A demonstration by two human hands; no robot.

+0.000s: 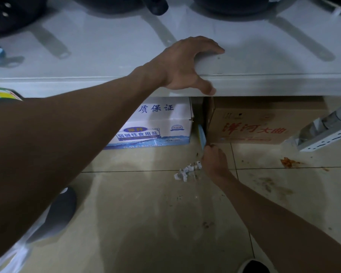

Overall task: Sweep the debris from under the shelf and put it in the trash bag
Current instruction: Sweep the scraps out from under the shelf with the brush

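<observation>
A white shelf [264, 83] runs across the upper half of the view. My left hand [187, 64] holds its front edge, fingers spread on top and thumb over the lip. Low on the tiled floor, my right hand [215, 160] pinches a flat blue item [202, 136] that stands in the gap between two boxes under the shelf. A small pile of white crumpled scraps [187, 171] lies on the floor just left of that hand. No trash bag can be made out for certain.
Under the shelf stand a white-and-blue carton [161, 125] and a brown carton [264, 123]. A grey perforated metal rail [323, 133] leans at right. An orange-red stain [287, 162] marks the floor. Dark shoes [59, 211] show at lower left and bottom edge.
</observation>
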